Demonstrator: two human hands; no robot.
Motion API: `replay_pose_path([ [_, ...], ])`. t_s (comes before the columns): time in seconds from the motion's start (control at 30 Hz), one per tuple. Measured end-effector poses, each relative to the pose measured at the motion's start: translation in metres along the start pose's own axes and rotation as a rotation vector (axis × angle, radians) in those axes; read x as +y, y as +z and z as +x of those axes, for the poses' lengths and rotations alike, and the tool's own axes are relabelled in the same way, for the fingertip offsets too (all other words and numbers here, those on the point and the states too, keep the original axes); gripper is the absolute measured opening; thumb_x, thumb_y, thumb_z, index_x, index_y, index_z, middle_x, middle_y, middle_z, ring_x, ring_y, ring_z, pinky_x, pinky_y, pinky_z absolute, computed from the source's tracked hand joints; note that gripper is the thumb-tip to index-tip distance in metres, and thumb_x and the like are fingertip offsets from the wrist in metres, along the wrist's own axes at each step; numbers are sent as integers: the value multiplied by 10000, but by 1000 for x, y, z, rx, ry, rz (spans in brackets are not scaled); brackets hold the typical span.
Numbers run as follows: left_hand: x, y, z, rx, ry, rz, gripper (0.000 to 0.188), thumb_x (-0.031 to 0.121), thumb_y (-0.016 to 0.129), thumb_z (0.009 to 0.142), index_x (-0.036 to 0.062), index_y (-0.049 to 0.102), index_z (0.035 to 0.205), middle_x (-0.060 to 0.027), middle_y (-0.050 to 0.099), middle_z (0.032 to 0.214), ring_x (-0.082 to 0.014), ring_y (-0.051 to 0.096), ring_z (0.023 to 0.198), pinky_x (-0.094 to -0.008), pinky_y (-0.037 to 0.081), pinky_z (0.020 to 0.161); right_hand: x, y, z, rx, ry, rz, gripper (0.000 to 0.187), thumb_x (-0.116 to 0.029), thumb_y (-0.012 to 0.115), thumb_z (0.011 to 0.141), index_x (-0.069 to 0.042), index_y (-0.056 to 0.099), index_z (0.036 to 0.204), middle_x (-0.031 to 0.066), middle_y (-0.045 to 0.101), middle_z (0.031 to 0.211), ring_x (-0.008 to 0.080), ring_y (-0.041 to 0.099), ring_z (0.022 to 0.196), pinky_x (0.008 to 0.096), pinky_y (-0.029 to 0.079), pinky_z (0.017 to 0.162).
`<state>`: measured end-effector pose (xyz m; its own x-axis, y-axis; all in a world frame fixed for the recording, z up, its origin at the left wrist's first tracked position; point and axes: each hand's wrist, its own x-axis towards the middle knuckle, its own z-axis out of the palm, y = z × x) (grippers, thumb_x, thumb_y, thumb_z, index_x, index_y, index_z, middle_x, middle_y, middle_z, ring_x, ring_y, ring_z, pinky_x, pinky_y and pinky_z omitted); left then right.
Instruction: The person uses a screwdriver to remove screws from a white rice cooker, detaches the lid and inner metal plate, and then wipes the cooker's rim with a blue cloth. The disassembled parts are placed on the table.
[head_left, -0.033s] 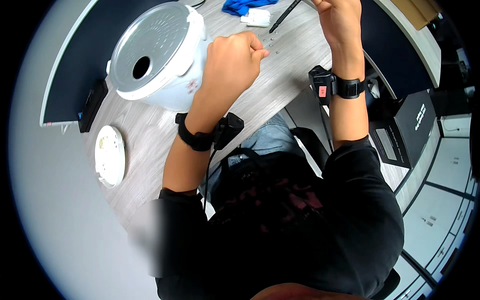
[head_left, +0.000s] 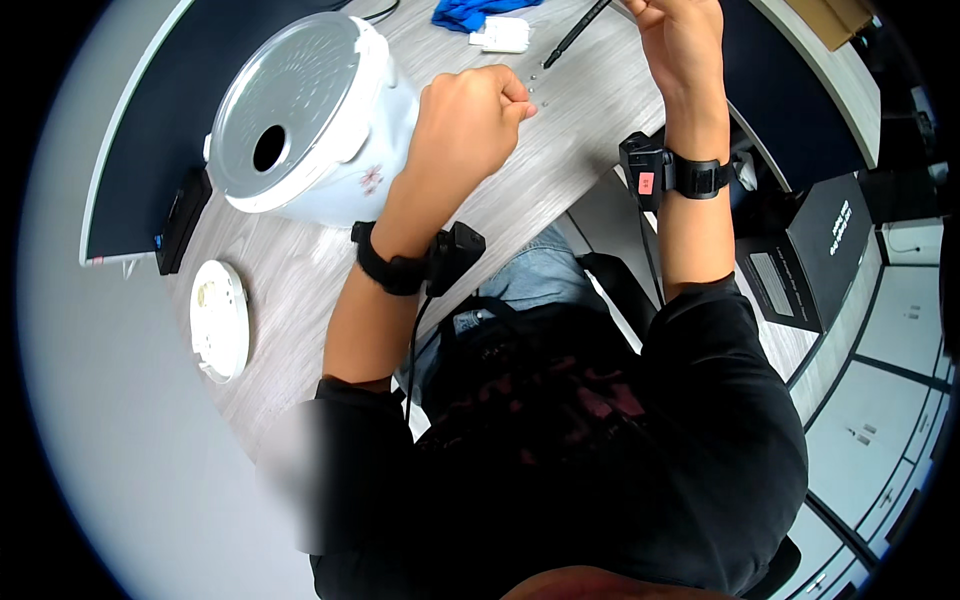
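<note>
My left hand (head_left: 470, 115) is closed, knuckles up, over the tabletop beside a white rice cooker body (head_left: 345, 190) with a flower print. Whatever its fingers may hold is hidden. Just past its thumb lie several tiny screws (head_left: 544, 103). At the top edge, my right hand (head_left: 682, 45) is curled round a black screwdriver (head_left: 575, 38), whose upper end and the fingertips are cut off by the picture's edge. The screwdriver's tip points down at the screws. A grey metal plate (head_left: 310, 90) with a round dark hole faces up on the cooker body.
A white round cover (head_left: 219, 320) lies on the table at the left. Beyond the screws are a small white part (head_left: 503, 35) and a blue cloth (head_left: 470, 12). A black box (head_left: 805, 255) stands at the right. Dark partition panels edge the desk.
The tabletop things have shifted slightly left in the picture. The screwdriver has moved a little right with my right hand. Fewer screws show beside my left hand, which stays closed.
</note>
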<state>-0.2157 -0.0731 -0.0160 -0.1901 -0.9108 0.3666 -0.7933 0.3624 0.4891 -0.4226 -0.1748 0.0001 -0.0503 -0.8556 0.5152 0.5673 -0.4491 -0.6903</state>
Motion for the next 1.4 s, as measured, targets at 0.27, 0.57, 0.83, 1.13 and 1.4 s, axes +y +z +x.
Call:
replay_pose_path([
  [0.27,-13,62,43,-317,-115,-38,163,122,833,755,35,743,859,-115,737,773,-217,709,703,-337,537,676,8,-38,-14,30,119,-113,279,9,662,920,4,553,1178,103,718,982,165,705,893,290,574,814],
  [0.57,-22,98,50,-404,-84,74,142,179,821,761,52,772,805,-171,725,778,-330,705,726,-405,550,725,14,-61,-20,52,184,-192,310,49,670,897,5,559,1183,88,719,989,153,701,895,277,561,813],
  [0.83,-30,103,47,-331,-35,52,158,171,816,757,27,761,790,-196,701,735,-346,695,680,-411,547,690,23,-62,-24,58,219,-186,348,68,680,882,6,558,1202,84,722,980,147,695,877,272,553,794],
  [1.13,-30,103,48,-356,-62,33,168,163,826,739,15,749,762,-182,694,693,-317,688,637,-387,543,658,32,-64,-25,33,248,-204,356,68,686,877,5,560,1203,87,725,980,149,698,880,270,551,786],
  [1.4,-34,108,45,-358,-67,34,140,133,801,757,7,752,795,-176,708,715,-335,704,682,-395,555,697,34,-61,-28,35,273,-181,350,67,671,884,12,558,1211,86,723,973,149,693,878,270,549,786],
])
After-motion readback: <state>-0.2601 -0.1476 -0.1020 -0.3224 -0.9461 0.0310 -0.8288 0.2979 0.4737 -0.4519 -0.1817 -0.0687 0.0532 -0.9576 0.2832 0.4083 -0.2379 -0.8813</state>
